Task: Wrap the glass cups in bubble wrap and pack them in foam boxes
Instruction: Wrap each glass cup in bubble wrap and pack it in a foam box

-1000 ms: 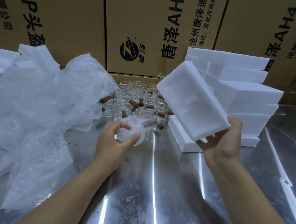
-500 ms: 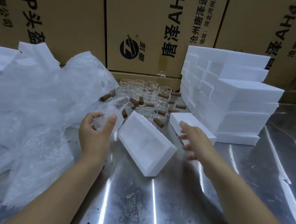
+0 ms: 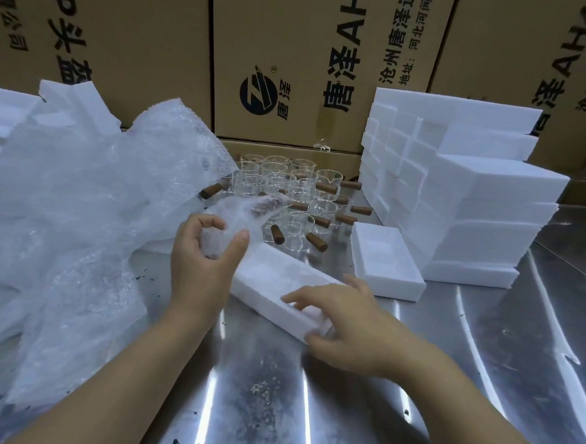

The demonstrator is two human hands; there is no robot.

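My left hand [image 3: 203, 261] grips a glass cup wrapped in bubble wrap [image 3: 240, 215], its brown handle showing through the wrap. A white foam box [image 3: 274, 282] lies on the steel table just right of that hand. My right hand [image 3: 340, 324] holds the box's near end, fingers over the top and thumb at the side. Several bare glass cups with brown handles [image 3: 296, 201] stand behind.
A heap of bubble wrap [image 3: 73, 201] fills the left of the table. A second foam box [image 3: 385, 261] lies right of the cups, in front of a tall stack of foam boxes [image 3: 468, 198]. Cardboard cartons [image 3: 294, 60] wall the back.
The foam box went from my raised right hand down onto the table. My right hand let go, then took hold of its near end. My left hand kept the wrapped cup.
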